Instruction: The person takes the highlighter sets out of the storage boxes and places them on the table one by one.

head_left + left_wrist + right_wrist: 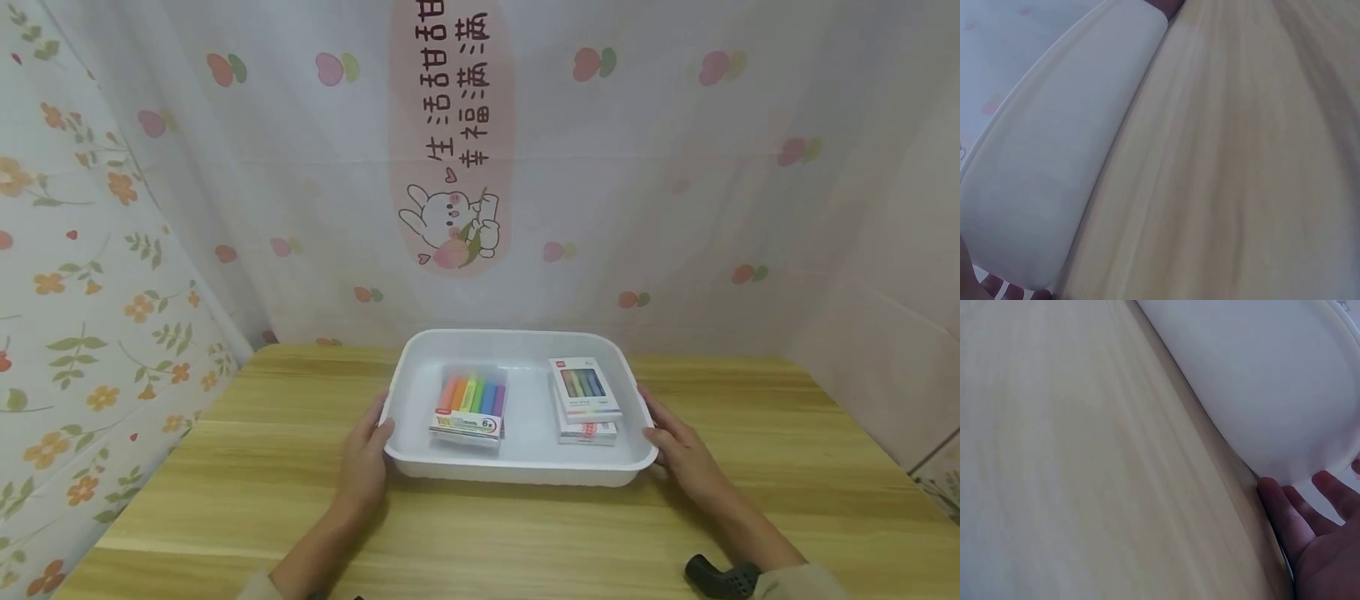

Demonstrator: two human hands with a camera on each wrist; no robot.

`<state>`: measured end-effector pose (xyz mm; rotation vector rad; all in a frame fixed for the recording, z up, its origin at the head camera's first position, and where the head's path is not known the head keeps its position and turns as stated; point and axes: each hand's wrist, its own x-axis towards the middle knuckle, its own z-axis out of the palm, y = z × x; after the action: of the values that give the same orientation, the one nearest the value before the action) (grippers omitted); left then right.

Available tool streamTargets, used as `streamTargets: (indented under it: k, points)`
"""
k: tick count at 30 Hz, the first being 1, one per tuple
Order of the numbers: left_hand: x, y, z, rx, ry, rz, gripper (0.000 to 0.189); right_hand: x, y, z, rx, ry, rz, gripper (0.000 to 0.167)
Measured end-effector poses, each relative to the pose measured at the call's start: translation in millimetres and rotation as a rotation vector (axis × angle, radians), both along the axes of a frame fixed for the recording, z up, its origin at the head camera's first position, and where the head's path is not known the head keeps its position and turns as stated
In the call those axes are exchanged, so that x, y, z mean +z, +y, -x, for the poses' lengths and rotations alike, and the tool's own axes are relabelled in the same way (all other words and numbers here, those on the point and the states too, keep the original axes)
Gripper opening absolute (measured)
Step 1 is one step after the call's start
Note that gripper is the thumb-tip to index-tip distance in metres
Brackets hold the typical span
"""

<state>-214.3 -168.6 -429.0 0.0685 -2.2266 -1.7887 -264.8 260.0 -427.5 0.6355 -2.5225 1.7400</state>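
Note:
A white plastic tray (517, 473) sits on the wooden table, two small stacks of packs inside. My left hand (365, 454) grips its left side, thumb at the rim and fingers against the outer wall. On the opposite side my right hand (682, 450) holds the tray the same way; in the right wrist view its fingertips (1267, 484) touch the wall low down near the tabletop. A clear pack of rainbow-coloured highlighters (472, 398) lies in the tray's left half. In the right half, a white box with a window showing coloured sticks (585, 390) overlaps another box (588, 433).
The wooden table (525, 542) runs back to a hanging curtain (637, 208) printed with a rabbit and fruit. A floral cloth (97, 333) hangs on the left. Near my right forearm is a black curved object (720, 577).

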Motion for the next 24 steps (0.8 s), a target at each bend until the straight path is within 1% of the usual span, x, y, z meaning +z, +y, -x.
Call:
streamTargets:
  k: [6, 9, 13, 18, 20, 24]
  points:
    - [-3.7, 16.1, 3.9, -0.021, 0.030, 0.001, 0.051, 0.1, 18.9, -3.2, -0.009, 0.010, -0.022, 0.058]
    - [-4.4, 23.3, 5.8, -0.042, 0.042, -0.012, 0.051, 0.7, 26.9, -4.2, -0.001, 0.018, -0.009, 0.058]
    - [-4.9, 30.7, 8.2, -0.078, 0.040, -0.024, 0.052, 1.7, 35.1, -4.5, 0.007, 0.028, 0.031, 0.058]
    - [-4.0, 28.3, 12.4, -0.059, 0.049, 0.029, 0.052, 3.2, 32.1, -1.6, 0.012, 0.020, 0.046, 0.058]
    - [-2.9, 24.8, 16.9, -0.061, 0.049, 0.024, 0.052, 3.5, 29.4, -0.8, 0.006, 0.011, 0.042, 0.058]
    - [-2.3, 20.0, 32.7, -0.120, 0.032, -0.073, 0.057, 1.8, 28.5, -1.7, -0.023, -0.003, 0.044, 0.058]
